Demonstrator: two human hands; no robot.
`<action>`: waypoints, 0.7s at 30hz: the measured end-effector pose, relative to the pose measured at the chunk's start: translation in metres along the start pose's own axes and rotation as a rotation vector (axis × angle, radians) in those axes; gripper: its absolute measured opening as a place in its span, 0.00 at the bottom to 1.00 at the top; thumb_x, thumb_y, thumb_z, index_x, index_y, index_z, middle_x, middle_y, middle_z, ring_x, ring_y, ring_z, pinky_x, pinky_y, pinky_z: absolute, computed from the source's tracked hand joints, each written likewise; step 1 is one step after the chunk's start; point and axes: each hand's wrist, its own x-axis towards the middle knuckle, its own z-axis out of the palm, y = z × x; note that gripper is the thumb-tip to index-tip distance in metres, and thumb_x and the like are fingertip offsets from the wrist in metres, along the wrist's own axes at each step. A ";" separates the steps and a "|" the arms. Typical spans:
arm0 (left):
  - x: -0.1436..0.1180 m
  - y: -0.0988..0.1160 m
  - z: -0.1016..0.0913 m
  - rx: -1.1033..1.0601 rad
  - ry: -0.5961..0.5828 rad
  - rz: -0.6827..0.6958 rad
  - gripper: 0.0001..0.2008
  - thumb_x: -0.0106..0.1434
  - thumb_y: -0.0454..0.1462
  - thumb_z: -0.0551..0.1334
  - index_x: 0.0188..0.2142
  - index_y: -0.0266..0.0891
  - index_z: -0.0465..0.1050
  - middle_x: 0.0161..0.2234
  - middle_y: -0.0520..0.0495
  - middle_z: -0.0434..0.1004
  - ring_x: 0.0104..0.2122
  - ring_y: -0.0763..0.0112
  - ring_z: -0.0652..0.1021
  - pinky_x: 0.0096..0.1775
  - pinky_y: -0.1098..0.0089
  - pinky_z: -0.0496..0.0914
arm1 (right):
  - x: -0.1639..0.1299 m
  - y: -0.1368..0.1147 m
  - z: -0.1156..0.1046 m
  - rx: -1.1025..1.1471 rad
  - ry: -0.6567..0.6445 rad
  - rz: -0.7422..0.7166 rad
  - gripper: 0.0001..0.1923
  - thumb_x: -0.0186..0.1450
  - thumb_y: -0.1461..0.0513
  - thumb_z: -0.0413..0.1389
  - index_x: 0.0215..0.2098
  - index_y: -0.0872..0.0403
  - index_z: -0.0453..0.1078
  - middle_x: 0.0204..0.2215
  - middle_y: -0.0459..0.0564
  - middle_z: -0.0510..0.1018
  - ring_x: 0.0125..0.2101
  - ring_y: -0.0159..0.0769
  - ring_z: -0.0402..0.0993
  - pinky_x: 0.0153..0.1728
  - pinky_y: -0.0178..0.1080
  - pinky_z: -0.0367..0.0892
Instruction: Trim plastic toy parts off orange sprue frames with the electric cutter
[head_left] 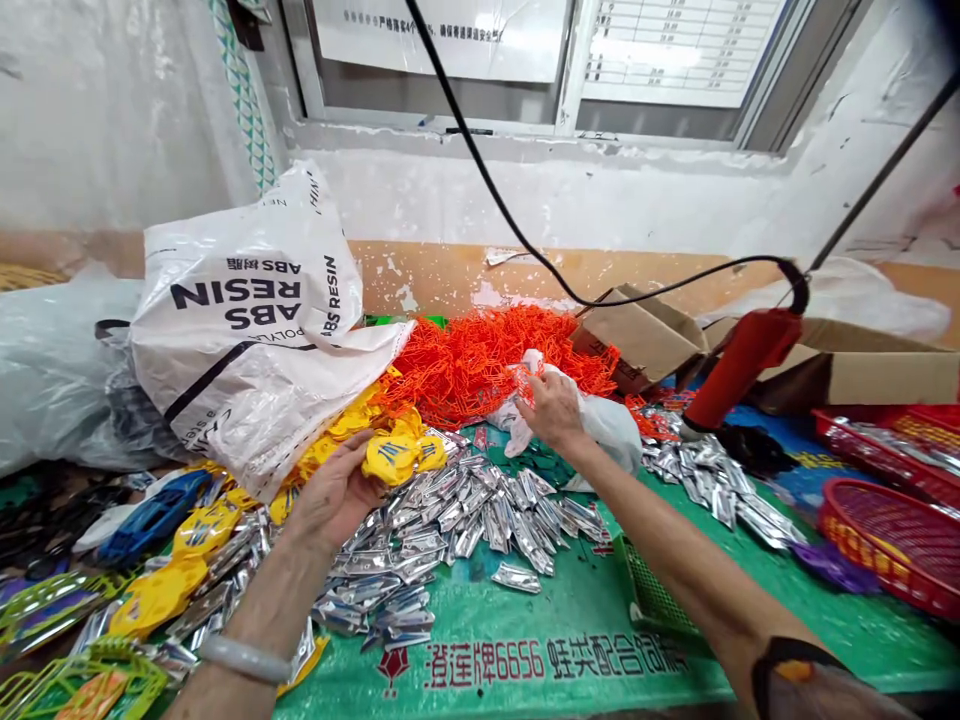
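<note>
While the work surface was a green printed sheet (pixel 525 640) spread over the table, the biggest thing on it was a white resin sack (pixel 247 330) slumped at the left, w/ yellow pieces spilling from under it. Behind centre lay a heap of orange plastic frames (pixel 480 365); these looked thin, springy and tangled, so prob. light but snag-prone, and best lifted by a loose edge, not the middle. Below that spread a pile of silver foil packets (pixel 450 520), small, flat, likely slippery.

A red tool (pixel 742 360) hung on a black cable at right, near cardboard boxes (pixel 825 365) and red baskets (pixel 892 540).

Right hand (pixel 553 408) was at the heap's near edge, fingertips pinched together on an orange frame, over a white plastic bag (pixel 611 425). Left hand (pixel 337 490) was closed on a yellow piece (pixel 401 452), thumb on top, approx. just above the foil pile. That piece looked rigid, smooth and light; a grip across its edges seemed enough.
</note>
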 end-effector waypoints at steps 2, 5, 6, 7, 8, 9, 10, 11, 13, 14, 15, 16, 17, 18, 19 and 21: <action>-0.017 -0.009 0.002 -0.068 0.015 -0.046 0.11 0.64 0.25 0.55 0.36 0.37 0.73 0.31 0.48 0.81 0.25 0.73 0.80 0.24 0.74 0.75 | 0.012 0.005 0.012 -0.003 -0.032 0.068 0.25 0.61 0.54 0.60 0.54 0.57 0.68 0.47 0.61 0.73 0.46 0.50 0.70 0.45 0.50 0.66; -0.037 -0.019 0.005 -0.137 0.036 -0.102 0.11 0.64 0.25 0.56 0.37 0.38 0.74 0.31 0.49 0.81 0.25 0.73 0.80 0.24 0.75 0.75 | 0.019 0.011 0.020 0.035 -0.086 0.137 0.19 0.67 0.55 0.56 0.53 0.56 0.67 0.47 0.55 0.74 0.43 0.40 0.73 0.43 0.47 0.71; -0.042 -0.022 0.006 -0.152 0.038 -0.115 0.10 0.63 0.25 0.57 0.37 0.38 0.74 0.31 0.48 0.81 0.26 0.72 0.81 0.25 0.75 0.75 | 0.020 0.013 0.020 0.051 -0.093 0.163 0.17 0.68 0.56 0.54 0.52 0.57 0.67 0.48 0.54 0.74 0.43 0.38 0.74 0.44 0.47 0.72; -0.046 -0.025 0.007 -0.166 0.037 -0.124 0.10 0.63 0.25 0.57 0.38 0.38 0.74 0.32 0.48 0.81 0.27 0.72 0.81 0.26 0.75 0.76 | 0.021 0.015 0.019 0.067 -0.094 0.191 0.16 0.69 0.57 0.53 0.52 0.57 0.67 0.48 0.54 0.74 0.43 0.37 0.74 0.44 0.46 0.72; -0.050 -0.027 0.007 -0.176 0.037 -0.131 0.10 0.63 0.25 0.58 0.38 0.38 0.74 0.33 0.48 0.81 0.28 0.72 0.81 0.26 0.75 0.76 | 0.021 0.018 0.016 0.083 -0.088 0.222 0.15 0.70 0.58 0.53 0.52 0.56 0.68 0.49 0.54 0.74 0.44 0.38 0.74 0.44 0.47 0.72; -0.053 -0.029 0.007 -0.185 0.036 -0.134 0.10 0.63 0.25 0.58 0.38 0.38 0.74 0.33 0.47 0.82 0.28 0.72 0.82 0.27 0.75 0.77 | 0.020 0.021 0.011 0.098 -0.075 0.253 0.15 0.69 0.57 0.54 0.51 0.56 0.68 0.49 0.54 0.74 0.44 0.38 0.74 0.45 0.47 0.73; -0.056 -0.031 0.007 -0.190 0.036 -0.136 0.10 0.63 0.25 0.58 0.39 0.38 0.75 0.33 0.48 0.82 0.29 0.72 0.82 0.28 0.75 0.77 | 0.020 0.025 0.006 0.112 -0.053 0.287 0.15 0.69 0.57 0.54 0.51 0.55 0.68 0.49 0.54 0.74 0.45 0.39 0.74 0.45 0.47 0.73; -0.059 -0.032 0.007 -0.190 0.036 -0.138 0.10 0.64 0.25 0.58 0.38 0.38 0.75 0.33 0.48 0.82 0.28 0.73 0.82 0.28 0.75 0.77 | 0.019 0.028 0.000 0.127 -0.024 0.324 0.15 0.68 0.57 0.55 0.51 0.55 0.69 0.50 0.54 0.74 0.46 0.40 0.74 0.46 0.48 0.73; -0.064 -0.036 0.008 -0.179 0.036 -0.143 0.10 0.64 0.26 0.57 0.38 0.37 0.75 0.33 0.48 0.81 0.27 0.73 0.81 0.27 0.75 0.76 | 0.015 0.034 -0.012 0.162 0.050 0.395 0.17 0.68 0.57 0.54 0.53 0.55 0.67 0.52 0.55 0.72 0.48 0.42 0.73 0.47 0.49 0.72; -0.067 -0.037 0.008 -0.167 0.038 -0.146 0.10 0.64 0.26 0.58 0.37 0.37 0.75 0.32 0.48 0.81 0.26 0.73 0.81 0.25 0.75 0.76 | 0.013 0.036 -0.018 0.185 0.084 0.427 0.18 0.68 0.57 0.55 0.54 0.55 0.67 0.53 0.55 0.72 0.49 0.42 0.72 0.48 0.51 0.71; -0.069 -0.039 0.009 -0.153 0.042 -0.148 0.09 0.63 0.25 0.58 0.37 0.37 0.75 0.31 0.48 0.81 0.25 0.73 0.80 0.24 0.75 0.76 | 0.011 0.038 -0.023 0.213 0.109 0.449 0.18 0.68 0.57 0.55 0.54 0.55 0.67 0.54 0.55 0.71 0.49 0.43 0.72 0.49 0.51 0.71; -0.070 -0.041 0.010 -0.137 0.048 -0.148 0.09 0.63 0.25 0.58 0.36 0.37 0.75 0.31 0.48 0.80 0.25 0.73 0.80 0.24 0.76 0.75 | 0.007 0.039 -0.028 0.248 0.125 0.462 0.18 0.68 0.57 0.55 0.54 0.55 0.67 0.54 0.55 0.71 0.50 0.43 0.72 0.49 0.51 0.71; -0.072 -0.044 0.011 -0.120 0.057 -0.146 0.09 0.62 0.25 0.58 0.35 0.36 0.75 0.30 0.48 0.80 0.24 0.74 0.80 0.23 0.76 0.74 | 0.004 0.039 -0.033 0.288 0.135 0.469 0.18 0.68 0.57 0.55 0.53 0.56 0.67 0.54 0.55 0.71 0.50 0.43 0.72 0.49 0.51 0.71; -0.072 -0.046 0.011 -0.101 0.067 -0.140 0.10 0.62 0.24 0.58 0.34 0.36 0.74 0.29 0.49 0.80 0.24 0.74 0.80 0.23 0.77 0.74 | -0.001 0.039 -0.037 0.332 0.141 0.474 0.17 0.68 0.57 0.55 0.52 0.56 0.68 0.53 0.55 0.71 0.49 0.42 0.72 0.49 0.51 0.71; -0.072 -0.050 0.011 -0.079 0.079 -0.131 0.10 0.61 0.24 0.58 0.34 0.36 0.74 0.29 0.49 0.79 0.23 0.75 0.79 0.23 0.78 0.73 | -0.006 0.039 -0.041 0.379 0.146 0.477 0.15 0.68 0.58 0.55 0.50 0.56 0.69 0.52 0.54 0.72 0.49 0.41 0.72 0.49 0.50 0.71; -0.070 -0.057 0.009 -0.021 0.101 -0.101 0.09 0.59 0.23 0.58 0.33 0.36 0.73 0.27 0.50 0.79 0.22 0.76 0.78 0.22 0.78 0.72 | -0.019 0.037 -0.048 0.485 0.148 0.490 0.11 0.68 0.58 0.55 0.43 0.57 0.71 0.47 0.53 0.75 0.45 0.39 0.73 0.46 0.47 0.71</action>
